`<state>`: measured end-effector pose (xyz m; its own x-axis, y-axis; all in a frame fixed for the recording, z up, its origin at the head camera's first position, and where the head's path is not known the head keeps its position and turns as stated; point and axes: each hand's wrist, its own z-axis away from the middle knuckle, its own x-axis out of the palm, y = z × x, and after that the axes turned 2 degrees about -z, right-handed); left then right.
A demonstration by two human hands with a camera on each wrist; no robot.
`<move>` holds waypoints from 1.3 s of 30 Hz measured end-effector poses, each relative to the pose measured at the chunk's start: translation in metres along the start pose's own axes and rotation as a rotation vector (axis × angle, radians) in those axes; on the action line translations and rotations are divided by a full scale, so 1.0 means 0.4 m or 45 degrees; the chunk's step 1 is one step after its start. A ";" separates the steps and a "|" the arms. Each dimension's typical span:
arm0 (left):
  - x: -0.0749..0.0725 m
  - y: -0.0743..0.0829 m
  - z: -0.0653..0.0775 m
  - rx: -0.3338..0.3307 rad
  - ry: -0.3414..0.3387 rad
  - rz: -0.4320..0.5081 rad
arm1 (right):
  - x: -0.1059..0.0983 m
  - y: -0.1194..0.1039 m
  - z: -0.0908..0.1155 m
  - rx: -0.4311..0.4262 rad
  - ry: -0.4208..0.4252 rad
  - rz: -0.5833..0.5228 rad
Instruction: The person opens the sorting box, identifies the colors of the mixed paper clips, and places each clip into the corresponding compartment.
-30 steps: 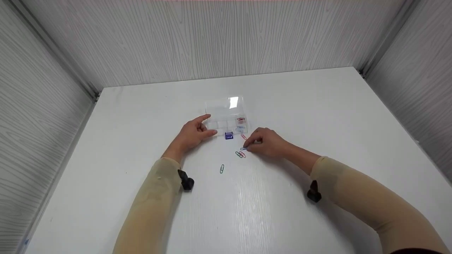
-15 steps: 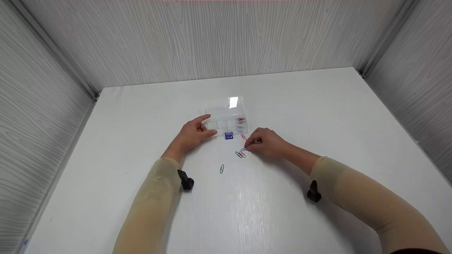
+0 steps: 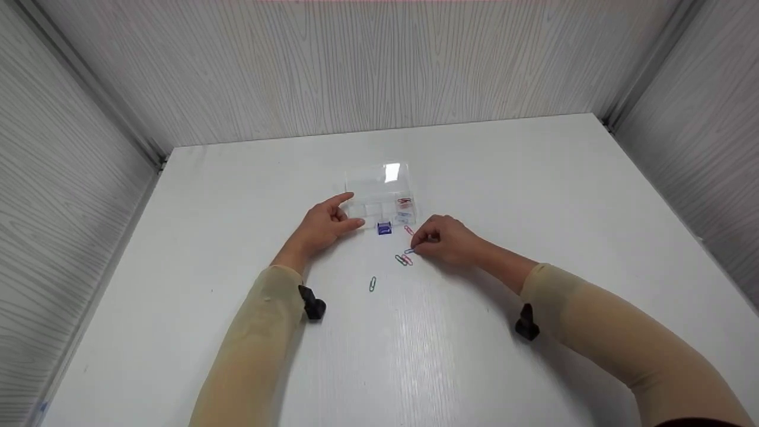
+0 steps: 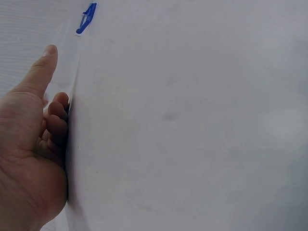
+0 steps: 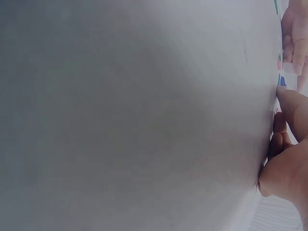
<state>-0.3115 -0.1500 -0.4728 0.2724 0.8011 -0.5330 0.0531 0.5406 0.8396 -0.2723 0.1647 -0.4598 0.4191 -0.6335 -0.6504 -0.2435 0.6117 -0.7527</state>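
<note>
In the head view, a clear plastic compartment box (image 3: 373,209) lies with its transparent lid raised at the back and a blue latch (image 3: 384,228) in front. My left hand (image 3: 323,224) rests at its left side, thumb straight along the front edge and index finger stretched toward the hinge. My right hand (image 3: 447,239) pinches a blue paper clip (image 3: 409,251) close over the table, right of the box's front. Beside that clip, a green paper clip (image 3: 401,260) and a red paper clip (image 3: 407,260) overlap. Red clips (image 3: 404,201) and bluish clips (image 3: 403,215) occupy right-hand compartments.
Another red paper clip (image 3: 408,230) lies between the box and my right hand. Nearer me is a lone green paper clip (image 3: 372,284). The white table (image 3: 379,356) is bounded by grey wood-grain panels (image 3: 379,65) behind and at both sides.
My right fingertips have drawn slightly to the right, and the blue paper clip has shifted and turned a little with them. The left hand and the box have stayed put.
</note>
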 end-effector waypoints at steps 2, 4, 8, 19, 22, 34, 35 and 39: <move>0.000 0.001 0.000 0.002 -0.002 -0.005 | -0.001 0.000 0.000 -0.004 0.002 -0.008; 0.000 0.002 0.000 0.005 -0.002 -0.010 | -0.001 0.000 0.001 -0.003 0.004 -0.017; 0.000 0.004 0.000 0.012 -0.001 -0.013 | -0.002 0.000 0.002 0.012 0.006 -0.012; 0.001 0.009 0.002 0.017 0.004 -0.012 | -0.001 -0.003 0.003 -0.002 0.017 0.046; 0.001 0.008 0.004 0.006 0.002 -0.001 | 0.000 -0.005 0.003 -0.001 0.009 0.056; 0.001 0.005 0.004 0.000 -0.005 0.030 | 0.003 -0.003 0.005 -0.015 0.008 0.054; 0.002 0.004 0.004 0.000 -0.005 0.029 | 0.004 -0.002 0.005 -0.024 0.009 0.060; 0.003 0.002 0.004 0.008 0.004 -0.003 | 0.004 0.000 0.004 -0.063 0.012 0.092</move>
<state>-0.3097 -0.1488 -0.4725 0.2692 0.8005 -0.5355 0.0600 0.5410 0.8389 -0.2702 0.1645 -0.4606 0.3907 -0.5934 -0.7037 -0.3160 0.6316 -0.7080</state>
